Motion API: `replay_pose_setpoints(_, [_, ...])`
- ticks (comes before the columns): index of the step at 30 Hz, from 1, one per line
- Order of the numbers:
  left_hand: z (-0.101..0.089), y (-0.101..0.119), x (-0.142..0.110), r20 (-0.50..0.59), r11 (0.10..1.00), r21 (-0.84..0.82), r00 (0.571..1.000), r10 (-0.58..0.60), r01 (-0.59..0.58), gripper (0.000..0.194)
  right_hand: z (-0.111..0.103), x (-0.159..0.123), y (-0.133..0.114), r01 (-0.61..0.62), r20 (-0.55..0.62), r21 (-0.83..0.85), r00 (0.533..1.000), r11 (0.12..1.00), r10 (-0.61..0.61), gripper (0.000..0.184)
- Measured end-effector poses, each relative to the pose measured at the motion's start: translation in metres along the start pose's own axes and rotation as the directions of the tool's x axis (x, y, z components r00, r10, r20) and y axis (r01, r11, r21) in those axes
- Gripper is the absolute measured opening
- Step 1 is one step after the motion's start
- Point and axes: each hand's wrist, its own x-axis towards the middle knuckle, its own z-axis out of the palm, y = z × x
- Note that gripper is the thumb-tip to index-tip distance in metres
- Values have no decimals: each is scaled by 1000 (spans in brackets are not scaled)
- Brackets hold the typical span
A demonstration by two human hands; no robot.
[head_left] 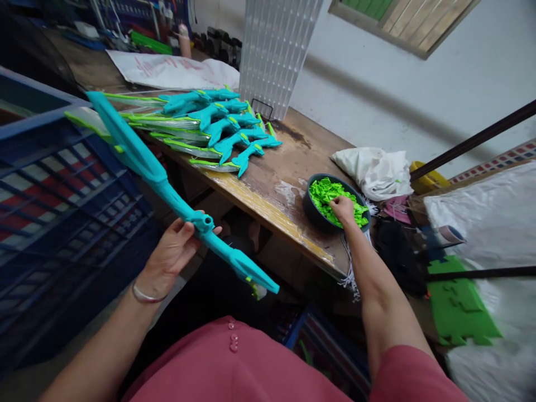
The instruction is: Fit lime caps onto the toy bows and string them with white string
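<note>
1. The long turquoise plastic part point(176, 205) slants in midair, gripped by the left hand point(170, 252).
2. The right hand point(343, 210), fingertips bunched (any piece pinched, I can't tell), dips into bright-green pieces point(321, 192).
3. Their dark bowl point(315, 216) sits on the table point(307, 159).

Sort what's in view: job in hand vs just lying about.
In the job, judging by the hands:
- turquoise part, in left hand
- green pieces in bowl, right hand at them
- similar parts on table, likely

Apparently lying about:
- white bag
- green mat
- pink bottle
</note>
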Motion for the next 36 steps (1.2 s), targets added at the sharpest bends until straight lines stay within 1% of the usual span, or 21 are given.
replay_pose_setpoints(2, [6,-5,-6,0,999,27,1000,-19,19,38,-3,-4,4,-18,-11,71,1000,997,19,24])
replay_pose_setpoints(5, [10,-11,-17,0,997,67,999,-43,43,38,-6,-11,2,-30,-12,214,999,976,33,24])
replay_pose_setpoints(9, [12,-20,-30,-9,993,106,999,-53,53,40,-6,-22,-15,18,-46,425,999,905,1,17])
replay_pose_setpoints(13, [14,-27,-36,-43,989,142,999,-22,28,41,-5,-37,-43,94,-100,565,994,820,-45,17])
replay_pose_setpoints(16, [16,-29,-37,-64,984,178,998,-1,12,41,-6,-57,-69,153,-120,636,988,757,-99,17])
replay_pose_setpoints(18, [15,-31,-37,-57,981,194,998,8,3,42,-7,-78,-89,193,-124,678,981,709,-148,19])
replay_pose_setpoints(19, [15,-33,-37,-46,980,198,999,15,-5,43,-8,-91,-101,207,-115,714,977,669,-180,21])
replay_pose_setpoints(21, [12,-35,-37,-9,978,208,999,32,-29,42,-10,-125,-126,194,-44,814,961,547,-275,23])
replay_pose_setpoints(22, [11,-36,-37,9,975,218,999,43,-44,41,-11,-144,-138,151,22,867,940,475,-340,23])
replay_pose_setpoints(23, [10,-37,-38,22,971,234,998,52,-56,40,-12,-164,-151,94,97,904,906,417,-413,22])
replay_pose_setpoints(24, [9,-38,-38,30,964,258,998,59,-65,39,-12,-184,-162,40,162,923,862,383,-480,23])
replay_pose_setpoints(25, [9,-39,-39,34,956,283,997,66,-73,38,-11,-203,-172,9,205,929,819,370,-535,23])
replay_pose_setpoints(26, [9,-40,-40,37,948,309,997,74,-81,37,-9,-220,-181,5,225,929,785,370,-577,24])
replay_pose_setpoints(27, [9,-40,-41,45,939,332,996,82,-92,37,-7,-235,-188,24,227,926,762,377,-607,24])
replay_pose_setpoints(29, [11,-39,-43,79,922,367,992,103,-125,37,-2,-255,-198,127,182,910,733,394,-655,24])
replay_pose_setpoints(30, [12,-39,-44,96,914,379,989,115,-143,37,0,-260,-200,210,137,892,718,400,-683,22])
replay_pose_setpoints(31, [12,-38,-45,108,907,390,986,124,-157,38,1,-263,-202,307,84,864,692,398,-717,19])
replay_pose_setpoints(33, [13,-36,-47,112,893,417,985,135,-170,38,2,-264,-203,503,-20,780,614,372,-789,14])
replay_pose_setpoints(34, [13,-36,-47,108,887,429,985,136,-170,38,1,-263,-204,579,-54,733,574,358,-817,13])
replay_pose_setpoints(35, [12,-36,-48,106,883,439,985,135,-168,37,0,-262,-204,632,-76,693,542,347,-837,13])
replay_pose_setpoints(36, [12,-36,-48,106,880,446,986,132,-166,36,-2,-261,-203,664,-87,666,522,340,-849,14])
